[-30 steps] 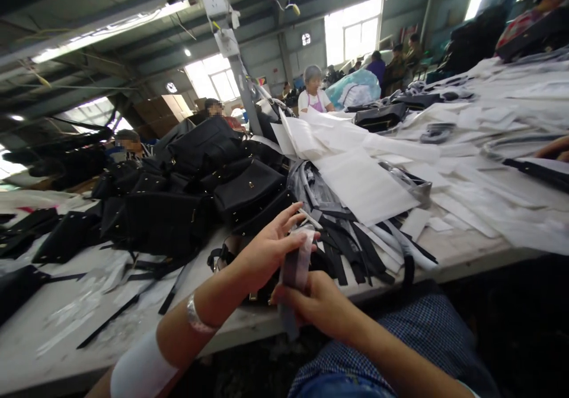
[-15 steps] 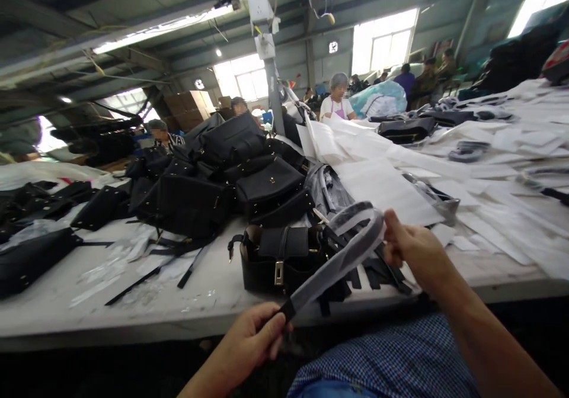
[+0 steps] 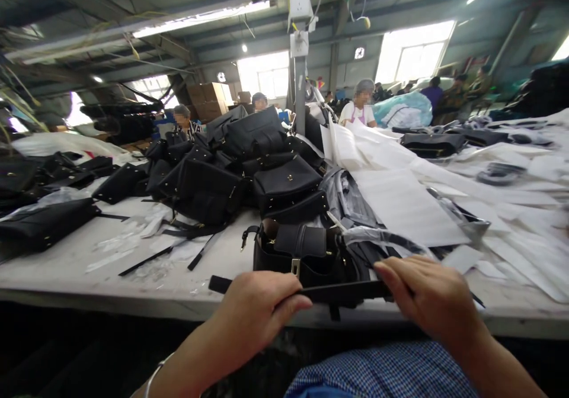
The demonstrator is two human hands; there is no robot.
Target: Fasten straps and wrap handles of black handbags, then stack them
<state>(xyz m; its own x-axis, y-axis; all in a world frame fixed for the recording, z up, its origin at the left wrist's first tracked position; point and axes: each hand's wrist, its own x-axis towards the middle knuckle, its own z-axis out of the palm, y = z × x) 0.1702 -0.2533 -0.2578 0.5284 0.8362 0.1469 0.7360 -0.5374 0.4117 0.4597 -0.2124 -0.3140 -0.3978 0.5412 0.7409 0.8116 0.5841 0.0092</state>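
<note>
A black strap (image 3: pixel 344 292) stretches between my hands, low in front of the table edge. My left hand (image 3: pixel 269 303) is closed around it, and the strap's end pokes out to the left of the fist. My right hand (image 3: pixel 429 294) grips it farther along. Clear plastic wrapping (image 3: pixel 377 236) loops up behind the right hand, partly hidden by the fingers. Just beyond the strap stands an open black handbag (image 3: pixel 291 241) with a gold clasp, its lower front covered by the strap and my left hand.
Black bags (image 3: pixel 288 185) lie heaped behind the handbag. White foam sheets (image 3: pixel 409 205) cover the table's right side. Scraps of clear plastic (image 3: pixel 128 244) and loose black strips lie at left. A post (image 3: pixel 300 96) rises behind the heap, with co-workers beyond.
The plastic cover has slid off toward my right hand, baring the black strap. My right hand has come lower, and the strap is now nearly level. The view has turned left.
</note>
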